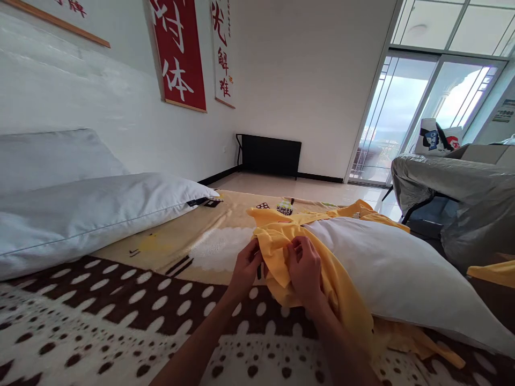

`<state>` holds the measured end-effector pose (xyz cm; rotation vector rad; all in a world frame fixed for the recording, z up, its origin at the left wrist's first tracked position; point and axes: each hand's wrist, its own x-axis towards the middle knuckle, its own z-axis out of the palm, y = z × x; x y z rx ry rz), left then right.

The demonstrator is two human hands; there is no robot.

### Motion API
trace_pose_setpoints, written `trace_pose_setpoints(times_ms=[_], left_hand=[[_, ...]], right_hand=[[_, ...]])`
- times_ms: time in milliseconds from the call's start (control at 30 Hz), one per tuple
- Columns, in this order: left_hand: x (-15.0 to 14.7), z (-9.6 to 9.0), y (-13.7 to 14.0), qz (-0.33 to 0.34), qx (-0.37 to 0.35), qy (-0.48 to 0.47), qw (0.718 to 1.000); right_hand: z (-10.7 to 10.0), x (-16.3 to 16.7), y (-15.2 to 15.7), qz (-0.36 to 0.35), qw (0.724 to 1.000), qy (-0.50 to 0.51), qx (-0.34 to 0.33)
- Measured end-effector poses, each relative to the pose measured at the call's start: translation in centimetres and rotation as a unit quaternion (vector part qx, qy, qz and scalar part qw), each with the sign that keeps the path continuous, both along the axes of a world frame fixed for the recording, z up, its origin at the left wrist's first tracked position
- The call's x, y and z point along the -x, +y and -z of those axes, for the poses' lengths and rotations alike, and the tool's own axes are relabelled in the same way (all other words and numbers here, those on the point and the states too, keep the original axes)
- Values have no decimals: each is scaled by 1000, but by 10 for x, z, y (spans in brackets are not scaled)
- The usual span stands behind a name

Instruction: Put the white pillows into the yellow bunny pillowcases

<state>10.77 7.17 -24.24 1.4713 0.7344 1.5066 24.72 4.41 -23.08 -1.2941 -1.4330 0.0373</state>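
Note:
A yellow pillowcase [317, 252] is bunched over the near left end of a white pillow [386, 268], which lies on the patterned blanket [153, 316]. My left hand [246, 264] pinches the fabric's left edge. On the other side of the same fold, my right hand [304, 262] is closed on the cloth, thumb and fingers pressed together. Yellow cloth hangs below the right hand and also shows along the pillow's far edge and under its near side. Most of the pillow is uncovered.
Two white pillows [100, 209] lie at the left. Beyond the bed a black panel [270, 156] leans at the wall. A plastic-wrapped piece of furniture [454, 177] stands at the right, with bags [436, 136] on it, before a sliding glass door [406, 118].

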Motion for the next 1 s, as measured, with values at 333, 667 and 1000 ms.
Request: trace_pose_setpoints(times_ms=[333, 667, 1000], left_hand=[[0, 9, -3, 29, 67, -13, 997], [1, 12, 3, 90, 69, -6, 994], [4, 8, 2, 93, 81, -20, 992]], right_hand=[[-22, 11, -28, -89, 980, -146, 106], [-9, 9, -13, -143, 985, -19, 96], [-14, 3, -10, -205, 972, 48, 100]])
